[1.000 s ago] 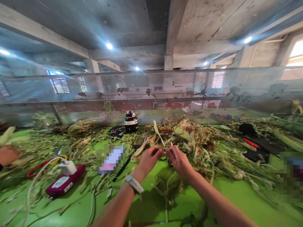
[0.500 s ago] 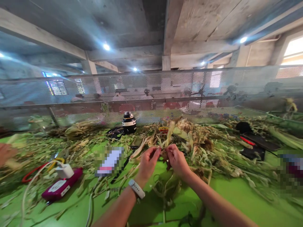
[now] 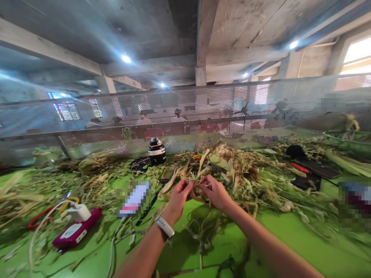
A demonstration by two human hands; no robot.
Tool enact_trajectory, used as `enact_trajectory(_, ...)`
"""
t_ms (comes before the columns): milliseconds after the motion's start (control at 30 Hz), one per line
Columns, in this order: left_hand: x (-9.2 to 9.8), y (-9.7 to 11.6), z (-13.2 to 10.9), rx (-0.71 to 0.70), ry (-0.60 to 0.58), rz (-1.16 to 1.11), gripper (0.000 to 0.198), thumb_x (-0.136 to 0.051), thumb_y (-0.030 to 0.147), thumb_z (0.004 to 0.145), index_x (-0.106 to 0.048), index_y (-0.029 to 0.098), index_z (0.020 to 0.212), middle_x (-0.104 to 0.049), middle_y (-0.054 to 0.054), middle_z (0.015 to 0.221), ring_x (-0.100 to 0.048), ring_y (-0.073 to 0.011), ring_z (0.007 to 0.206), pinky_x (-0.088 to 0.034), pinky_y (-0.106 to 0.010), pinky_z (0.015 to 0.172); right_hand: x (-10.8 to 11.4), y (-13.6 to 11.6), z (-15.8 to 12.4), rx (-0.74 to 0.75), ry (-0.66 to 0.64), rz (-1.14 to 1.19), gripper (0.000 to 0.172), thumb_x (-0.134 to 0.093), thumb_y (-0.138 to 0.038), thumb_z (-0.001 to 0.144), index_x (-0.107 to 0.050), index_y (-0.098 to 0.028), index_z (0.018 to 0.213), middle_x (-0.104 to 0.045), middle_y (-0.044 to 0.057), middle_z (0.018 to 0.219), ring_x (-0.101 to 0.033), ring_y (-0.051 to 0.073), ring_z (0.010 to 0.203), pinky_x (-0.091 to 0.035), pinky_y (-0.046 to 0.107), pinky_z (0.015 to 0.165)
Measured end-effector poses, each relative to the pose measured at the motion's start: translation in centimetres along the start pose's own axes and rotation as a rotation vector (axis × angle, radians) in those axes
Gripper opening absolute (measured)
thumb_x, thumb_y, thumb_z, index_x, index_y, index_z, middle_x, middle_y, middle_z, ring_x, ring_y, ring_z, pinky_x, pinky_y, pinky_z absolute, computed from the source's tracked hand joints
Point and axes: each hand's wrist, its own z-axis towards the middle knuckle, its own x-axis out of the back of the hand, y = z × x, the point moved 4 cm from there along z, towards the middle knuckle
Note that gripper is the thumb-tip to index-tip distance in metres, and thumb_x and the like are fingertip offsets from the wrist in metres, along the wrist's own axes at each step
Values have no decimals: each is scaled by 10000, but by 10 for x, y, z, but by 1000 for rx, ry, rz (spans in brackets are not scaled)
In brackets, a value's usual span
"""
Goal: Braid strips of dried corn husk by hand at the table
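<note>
My left hand (image 3: 180, 197), with a pale watch band on its wrist, pinches a dry corn husk (image 3: 203, 162) between thumb and fingertips. My right hand (image 3: 215, 193) is closed at the same husk, a few centimetres to the right, its fingertips pressed together. A pale end of the husk stands up above the fingers; the part inside the grip is mostly hidden. Below the hands, several twisted husk strips (image 3: 203, 229) lie on the green table (image 3: 179, 258). Just beyond the fingertips is a heap of dry husks (image 3: 228, 158).
To the left lie a phone (image 3: 135, 199) with a cable and a purple power strip (image 3: 77, 229) holding a white charger (image 3: 79, 212). A black bottle (image 3: 157, 151) stands near the perforated metal screen (image 3: 185, 104). A dark phone (image 3: 317, 170) and a green basket (image 3: 348, 143) are at the right.
Both hands have shifted slightly left with the husk between them, and its upright end has tipped and come lower. Another person's hand at the left edge has gone out of view.
</note>
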Motion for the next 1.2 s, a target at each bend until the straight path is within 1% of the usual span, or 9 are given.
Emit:
enact_trajectory(233, -1, 1, 2, 259, -93, -228, 367, -784, 360, 541, -500, 163, 664, -433, 87, 489, -370, -24, 393, -236, -134, 338, 4, -6, -3, 242, -70, -235, 166, -469, -293, 887, -605, -199, 896, -671, 25, 833, -617, 145, 723, -441, 233, 661)
enact_trajectory(333, 2, -1, 4, 315, -62, -254, 388, -808, 335, 498, -499, 159, 654, -458, 81, 490, -396, -24, 394, -287, -140, 360, 4, -11, -4, 384, -112, -419, 217, -461, -203, 881, -588, -224, 1057, -657, 44, 970, -615, 152, 831, -437, 236, 707)
enact_trajectory(433, 4, -3, 5, 314, -69, -245, 406, -808, 357, 503, -486, 167, 661, -480, 80, 497, -432, -41, 413, -390, -177, 432, 5, -18, -6, 531, -90, -574, 244, -506, -186, 854, -586, -215, 1083, -649, 62, 985, -586, 172, 876, -421, 267, 744)
enact_trajectory(567, 1, -2, 3, 224, -123, -141, 419, -760, 448, 563, -463, 173, 673, -475, 83, 497, -449, -54, 445, -436, -210, 510, 4, -28, -10, 649, 23, -675, 173, -574, -264, 827, -627, -197, 977, -644, 71, 949, -542, 190, 842, -392, 304, 733)
enact_trajectory(700, 1, 3, 1, 104, -86, 81, 391, -654, 519, 660, -460, 182, 700, -430, 92, 485, -352, -46, 408, -311, -175, 426, 2, -32, -15, 738, 108, -632, 151, -542, -260, 848, -647, -231, 953, -639, 55, 959, -511, 179, 837, -378, 312, 754)
enact_trajectory(800, 3, 10, 2, -40, -42, 205, 380, -612, 527, 693, -456, 182, 682, -405, 83, 513, -318, -58, 440, -245, -186, 421, 3, -30, -16, 715, 180, -554, 195, -521, -186, 844, -664, -245, 962, -627, 59, 988, -505, 183, 888, -380, 321, 790)
enact_trajectory(933, 5, 21, 3, -257, 61, 320, 365, -599, 503, 716, -452, 179, 632, -392, 63, 567, -343, -83, 522, -291, -205, 480, 3, -23, -13, 603, 208, -384, 209, -528, -189, 839, -688, -256, 956, -623, 61, 944, -519, 180, 868, -412, 314, 762)
enact_trajectory(1067, 6, 19, 4, -281, 49, 321, 323, -543, 477, 773, -462, 183, 666, -421, 53, 595, -384, -92, 538, -322, -208, 505, 2, -19, -11, 547, 195, -286, 200, -546, -238, 843, -689, -280, 977, -623, 46, 868, -537, 170, 810, -431, 303, 723)
enact_trajectory(1200, 7, 13, 4, -272, 23, 371, 308, -524, 462, 792, -449, 191, 668, -444, 55, 572, -432, -100, 510, -340, -213, 491, 4, -26, -16, 654, 209, -461, 228, -535, -208, 840, -678, -276, 1004, -610, 72, 1025, -514, 202, 917, -405, 343, 789)
